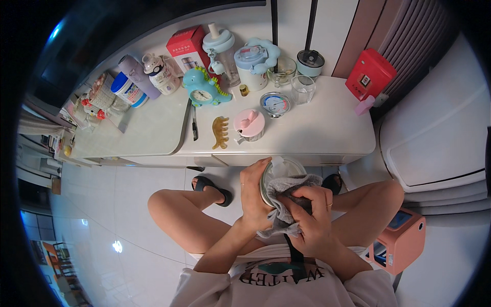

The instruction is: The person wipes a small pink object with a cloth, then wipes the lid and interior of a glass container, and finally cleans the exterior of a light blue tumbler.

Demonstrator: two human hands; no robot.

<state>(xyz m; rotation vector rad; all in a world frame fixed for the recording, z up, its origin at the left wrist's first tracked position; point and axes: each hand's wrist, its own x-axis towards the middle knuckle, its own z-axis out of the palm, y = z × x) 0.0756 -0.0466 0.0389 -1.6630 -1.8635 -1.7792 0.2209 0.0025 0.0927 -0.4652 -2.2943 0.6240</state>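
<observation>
My left hand (255, 195) is wrapped around the side of a clear glass cup (293, 167), which it holds above my lap with the round rim upwards. A grey cloth (282, 209) lies over the near part of the rim and hangs down below it. With its thumb and fingers my right hand (312, 218) grips this cloth at the cup's near right side. Something pale and translucent shows at the cup's far left rim; I cannot tell what it is. The cloth and fingers hide much of the cup.
A white cabinet (330, 130) stands ahead, bearing a pink-lidded cup (249, 124), a brown hair claw (220, 133), a pen (194, 124), a round dial gauge (275, 104), a drinking glass (303, 90), a dinosaur clock (203, 90) and several bottles. An orange-pink stool (410, 245) is at right.
</observation>
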